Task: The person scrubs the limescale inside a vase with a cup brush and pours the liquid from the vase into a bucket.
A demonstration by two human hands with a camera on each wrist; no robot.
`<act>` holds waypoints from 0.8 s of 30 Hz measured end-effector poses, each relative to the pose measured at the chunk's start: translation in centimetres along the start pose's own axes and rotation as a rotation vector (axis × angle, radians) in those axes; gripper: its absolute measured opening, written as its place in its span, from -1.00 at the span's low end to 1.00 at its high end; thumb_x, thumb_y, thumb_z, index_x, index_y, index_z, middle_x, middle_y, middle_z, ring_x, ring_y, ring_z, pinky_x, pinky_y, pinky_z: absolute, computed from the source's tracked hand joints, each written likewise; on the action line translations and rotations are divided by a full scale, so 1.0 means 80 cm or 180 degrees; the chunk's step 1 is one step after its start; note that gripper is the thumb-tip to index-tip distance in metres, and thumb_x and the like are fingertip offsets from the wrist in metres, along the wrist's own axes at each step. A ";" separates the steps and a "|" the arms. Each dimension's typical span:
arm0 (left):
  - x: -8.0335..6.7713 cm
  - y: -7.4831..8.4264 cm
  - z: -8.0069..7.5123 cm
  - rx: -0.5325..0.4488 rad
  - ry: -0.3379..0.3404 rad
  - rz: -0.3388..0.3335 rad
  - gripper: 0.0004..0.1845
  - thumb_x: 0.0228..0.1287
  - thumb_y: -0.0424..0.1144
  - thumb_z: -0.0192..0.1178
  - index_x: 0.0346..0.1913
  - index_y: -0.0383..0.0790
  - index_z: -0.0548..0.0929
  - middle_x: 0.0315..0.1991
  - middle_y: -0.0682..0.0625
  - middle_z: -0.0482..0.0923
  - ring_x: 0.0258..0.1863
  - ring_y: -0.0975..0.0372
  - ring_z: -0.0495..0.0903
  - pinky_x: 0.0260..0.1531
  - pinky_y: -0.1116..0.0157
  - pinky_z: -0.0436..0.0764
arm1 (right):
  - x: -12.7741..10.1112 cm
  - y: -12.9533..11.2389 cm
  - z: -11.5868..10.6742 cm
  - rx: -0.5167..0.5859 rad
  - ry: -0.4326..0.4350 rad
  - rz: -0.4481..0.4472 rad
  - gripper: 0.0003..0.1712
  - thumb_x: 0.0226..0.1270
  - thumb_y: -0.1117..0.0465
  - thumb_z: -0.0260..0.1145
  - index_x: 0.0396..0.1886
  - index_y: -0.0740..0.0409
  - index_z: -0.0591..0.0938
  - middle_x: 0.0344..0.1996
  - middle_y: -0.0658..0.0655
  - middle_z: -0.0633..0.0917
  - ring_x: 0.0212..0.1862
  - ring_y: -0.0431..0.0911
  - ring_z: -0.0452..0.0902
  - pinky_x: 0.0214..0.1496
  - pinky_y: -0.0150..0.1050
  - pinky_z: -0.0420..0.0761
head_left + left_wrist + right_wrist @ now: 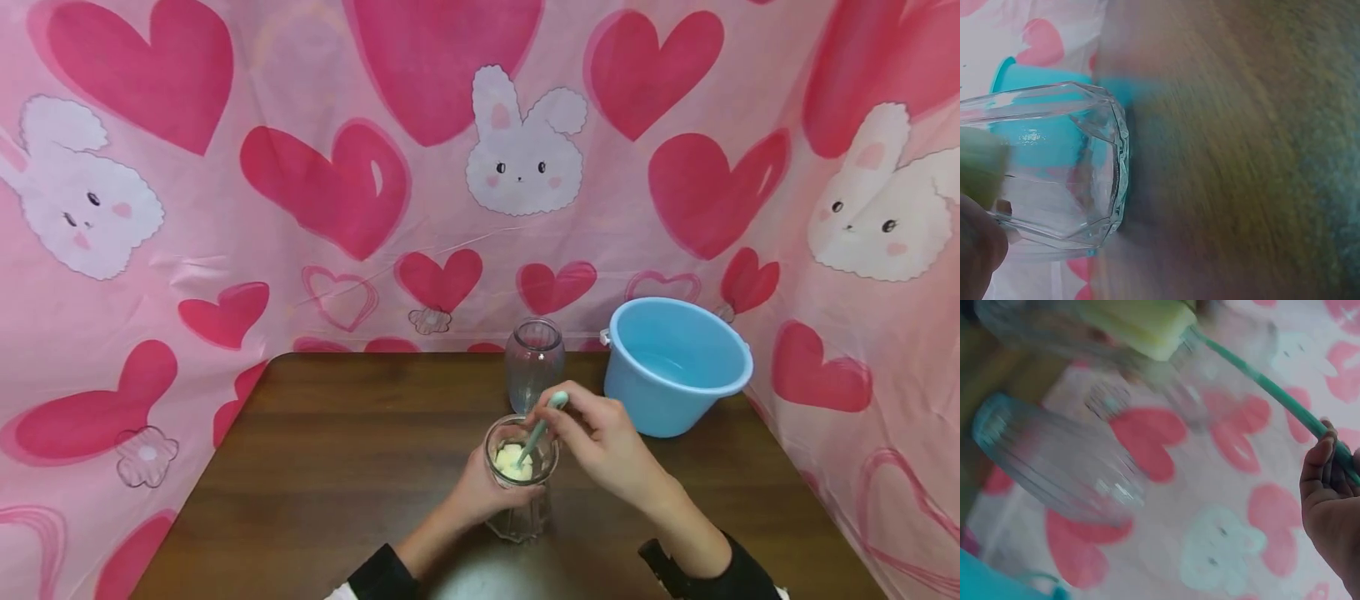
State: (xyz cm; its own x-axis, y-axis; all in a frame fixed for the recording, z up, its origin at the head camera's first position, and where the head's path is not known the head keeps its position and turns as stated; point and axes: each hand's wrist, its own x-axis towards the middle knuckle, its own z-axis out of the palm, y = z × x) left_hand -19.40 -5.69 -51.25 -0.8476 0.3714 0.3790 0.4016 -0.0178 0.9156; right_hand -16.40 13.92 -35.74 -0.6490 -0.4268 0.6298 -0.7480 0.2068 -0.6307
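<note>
My left hand (486, 493) grips a clear glass jar (520, 527) round its upper part, with the wide mouth tipped up toward the head camera. In my right hand (613, 448) is the green handle of a sponge bottle brush (1272, 390), pinched near its end. The brush's pale yellow sponge head (513, 461) sits inside the jar. Through the faceted glass (1100, 187) in the left wrist view, the blurred sponge shows at the left, beside a fingertip (979, 247). The right wrist view shows the block-shaped sponge (1154, 331) and the right hand's curled fingers (1317, 465).
Behind the held jar stands a second clear glass jar (534, 371), upright near the table's back edge. A light blue bucket (663, 408) with a white-hinged handle is at the back right. The dark wooden table (337, 450) is enclosed by a pink heart-and-rabbit cloth (442, 200).
</note>
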 end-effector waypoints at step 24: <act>-0.001 0.005 0.002 0.0082 0.0041 0.0062 -0.21 -0.07 -0.32 0.65 0.27 -0.18 0.49 0.07 -0.03 0.63 0.02 0.24 0.61 0.10 0.29 0.58 | 0.016 -0.019 -0.021 -0.0047 -0.0018 -0.0005 -0.77 0.49 0.48 0.22 -0.12 0.05 0.61 -0.24 0.02 0.80 -0.36 -0.19 0.69 -0.32 -0.24 0.73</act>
State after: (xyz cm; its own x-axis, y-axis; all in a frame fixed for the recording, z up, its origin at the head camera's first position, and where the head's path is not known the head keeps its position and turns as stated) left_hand -19.15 -5.53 -50.96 -0.8439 0.3591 0.3985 0.4267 -0.0009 0.9044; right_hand -16.33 14.51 -33.23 -0.6470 -0.4321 0.6282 -0.7511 0.2190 -0.6229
